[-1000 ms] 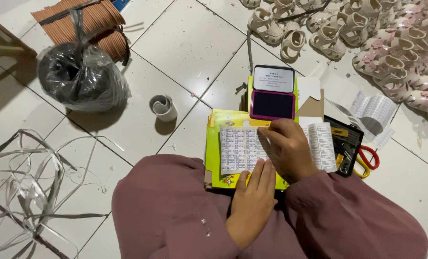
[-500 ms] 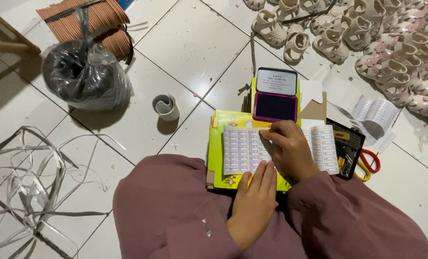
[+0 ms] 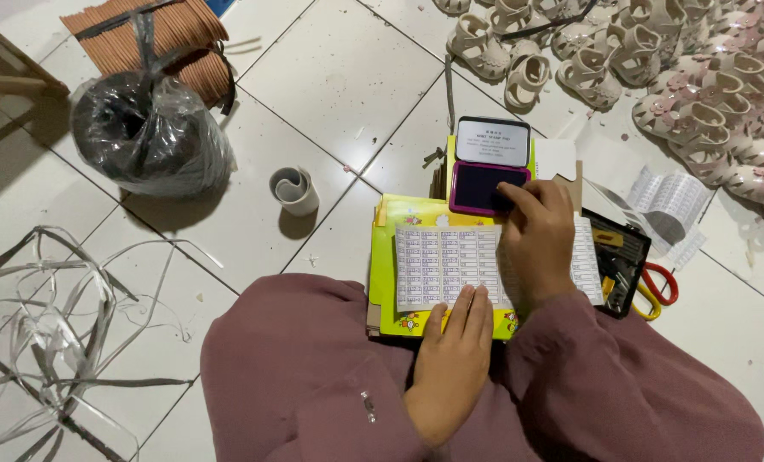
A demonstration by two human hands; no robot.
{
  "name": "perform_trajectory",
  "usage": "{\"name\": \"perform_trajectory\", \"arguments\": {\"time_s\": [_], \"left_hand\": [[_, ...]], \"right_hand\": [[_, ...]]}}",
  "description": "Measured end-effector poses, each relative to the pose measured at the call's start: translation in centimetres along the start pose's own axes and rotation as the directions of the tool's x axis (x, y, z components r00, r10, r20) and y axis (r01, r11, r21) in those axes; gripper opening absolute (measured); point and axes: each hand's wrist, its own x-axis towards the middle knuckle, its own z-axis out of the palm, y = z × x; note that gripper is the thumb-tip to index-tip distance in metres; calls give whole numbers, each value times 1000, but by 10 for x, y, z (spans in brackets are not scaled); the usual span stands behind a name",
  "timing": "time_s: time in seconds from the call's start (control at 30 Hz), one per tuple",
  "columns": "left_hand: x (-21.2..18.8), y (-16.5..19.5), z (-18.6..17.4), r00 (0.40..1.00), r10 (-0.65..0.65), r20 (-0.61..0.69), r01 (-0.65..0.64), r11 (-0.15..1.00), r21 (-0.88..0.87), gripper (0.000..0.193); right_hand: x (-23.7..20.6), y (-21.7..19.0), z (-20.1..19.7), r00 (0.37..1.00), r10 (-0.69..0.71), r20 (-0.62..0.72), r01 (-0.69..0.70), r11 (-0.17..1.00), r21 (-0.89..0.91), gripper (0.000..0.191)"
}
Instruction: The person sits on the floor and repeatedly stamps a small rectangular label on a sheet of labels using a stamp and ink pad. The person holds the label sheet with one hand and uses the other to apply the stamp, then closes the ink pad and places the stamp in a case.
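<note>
On white tile floor (image 3: pixel 347 77): black bagged bundle (image 3: pixel 146 133) far left, tape roll (image 3: pixel 294 190) w/ it. Left hand (image 3: pixel 454 351) flat, fingers loose, pinning label sheet (image 3: pixel 446 265) on yellow book (image 3: pixel 386 257). Right hand (image 3: pixel 536 244) arched, fingertips pressing into purple ink pad (image 3: pixel 483 184); grip can't tell. Sandals (image 3: pixel 656 68) top right.

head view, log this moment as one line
left hand: flat on label sheet | right hand: fingers at purple ink pad | sheet on yellow book
</note>
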Motion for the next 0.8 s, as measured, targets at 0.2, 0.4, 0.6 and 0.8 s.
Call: {"name": "perform_trajectory", "arguments": {"time_s": [0.2,0.4,0.6,0.8], "left_hand": [[1,-3,-4,1000,10,-12,-11,999,-31,53],[4,-6,-5,999,-5,-38,3,998,-67,50],[3,-8,-8,998,-26,-63,23,999,-47,51],[4,-9,-10,998,-13,-56,9,998,-65,50]], "right_hand": [[2,2,5,994,-99,-38,98,995,-27,31],[-29,-9,-15,970,-241,-6,241,969,59,41],[-38,-8,-11,947,-310,85,300,947,112,33],[-38,-7,-9,945,-307,108,294,948,120,31]]}}
